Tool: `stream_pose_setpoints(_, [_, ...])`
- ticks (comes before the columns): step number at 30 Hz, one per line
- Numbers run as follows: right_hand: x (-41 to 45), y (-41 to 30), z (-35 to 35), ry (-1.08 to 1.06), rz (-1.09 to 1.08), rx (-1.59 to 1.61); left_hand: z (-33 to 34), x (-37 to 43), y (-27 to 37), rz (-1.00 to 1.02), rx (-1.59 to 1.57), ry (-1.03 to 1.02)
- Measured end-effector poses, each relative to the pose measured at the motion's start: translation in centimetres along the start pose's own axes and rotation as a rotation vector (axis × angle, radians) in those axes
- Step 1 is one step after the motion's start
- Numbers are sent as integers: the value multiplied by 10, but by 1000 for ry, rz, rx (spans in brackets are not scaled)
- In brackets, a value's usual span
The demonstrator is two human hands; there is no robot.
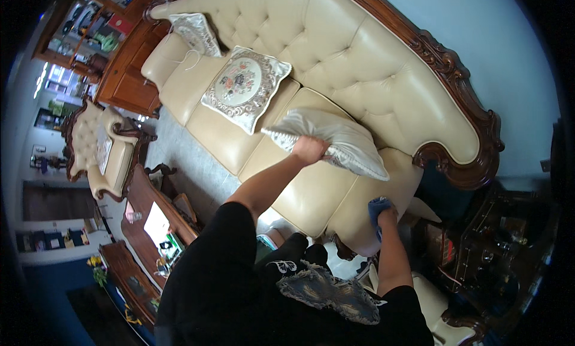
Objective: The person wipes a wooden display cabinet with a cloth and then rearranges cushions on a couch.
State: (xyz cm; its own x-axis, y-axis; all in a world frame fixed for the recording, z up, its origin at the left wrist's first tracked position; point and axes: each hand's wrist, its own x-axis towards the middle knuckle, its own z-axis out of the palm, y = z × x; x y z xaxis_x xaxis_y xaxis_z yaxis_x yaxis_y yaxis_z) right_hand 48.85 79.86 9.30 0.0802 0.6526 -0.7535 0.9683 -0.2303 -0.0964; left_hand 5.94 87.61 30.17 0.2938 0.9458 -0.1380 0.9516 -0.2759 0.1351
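My left hand (311, 150) grips the edge of a pale satin cushion (332, 135), which is tilted over the seat of a cream leather sofa (287, 198). The cushion's plain back faces up, and its patterned side is mostly hidden underneath. In my right hand (388, 215) is a bunched blue cloth (378, 207), held against the rounded sofa arm at the near end. Further along the seat lies a flower-embroidered cushion (238, 85). Another patterned cushion (196, 34) leans in the far corner, with a thin white cable (188, 58) hanging near it.
A dark wooden coffee table (139, 198) with papers and small items stands to the left. Beyond it is a matching armchair (108, 148). A wooden cabinet (130, 76) is past the sofa's far end. Carved wood (449, 67) frames the backrest. Dark furniture (485, 242) sits at right.
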Motion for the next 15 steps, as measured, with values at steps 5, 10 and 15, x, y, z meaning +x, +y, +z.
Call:
stream_pose_setpoints(5, [-15,-1,-10,178,-62,43,-60,-125,41,-118,-99,507])
stream_pose_setpoints(10, [-59,-5,-34,68,-230,-114,-91,-269,104,-717,-237,425])
stream_pose_setpoints(15, [-17,52,-5,168,-174,-153,-128,-379,146,-936,-433,312])
